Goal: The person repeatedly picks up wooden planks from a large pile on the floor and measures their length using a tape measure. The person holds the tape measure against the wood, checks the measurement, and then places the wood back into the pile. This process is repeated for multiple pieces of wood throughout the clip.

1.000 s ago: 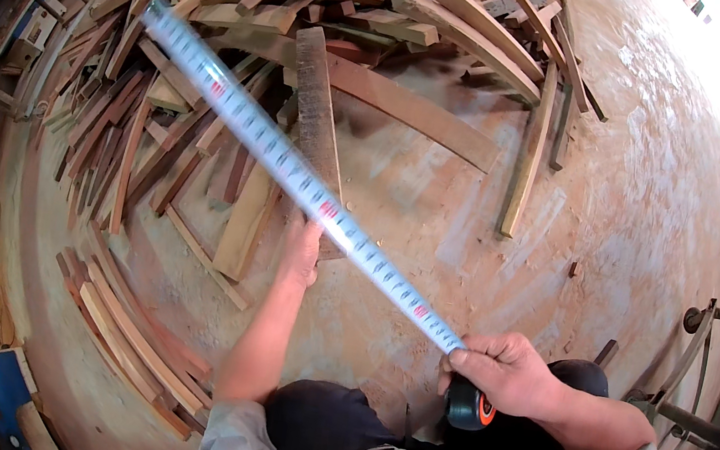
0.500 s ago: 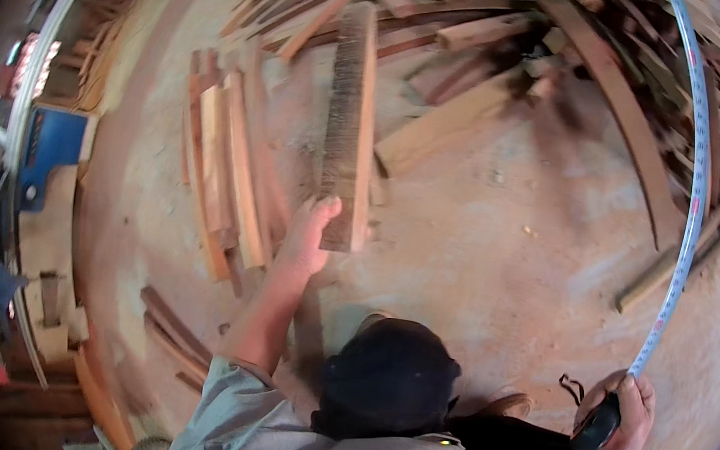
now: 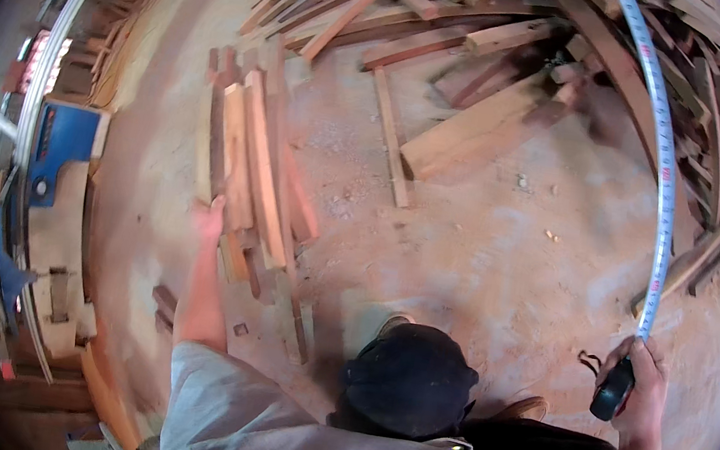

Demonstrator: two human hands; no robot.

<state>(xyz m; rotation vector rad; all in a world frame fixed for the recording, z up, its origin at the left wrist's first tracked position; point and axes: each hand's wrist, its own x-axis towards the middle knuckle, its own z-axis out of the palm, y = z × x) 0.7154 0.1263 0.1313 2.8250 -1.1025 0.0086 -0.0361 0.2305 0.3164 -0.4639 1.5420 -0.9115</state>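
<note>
I see right hand [image 3: 648,385] clamped on tape measure [image 3: 613,390], lower right, blade [image 3: 664,185] reaching top edge; left hand [image 3: 209,220] at wood strips [image 3: 266,175], left of centre; can't tell if it's gripping.

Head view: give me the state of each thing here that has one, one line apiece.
Tape measure: in the right hand
Tape blade: pulled out, bowed, reaching the picture's top edge
Left hand: at a pale stick's near end, grip unclear
Plank bundle: on the floor, roughly side by side
Woodpile: loosely heaped
</note>
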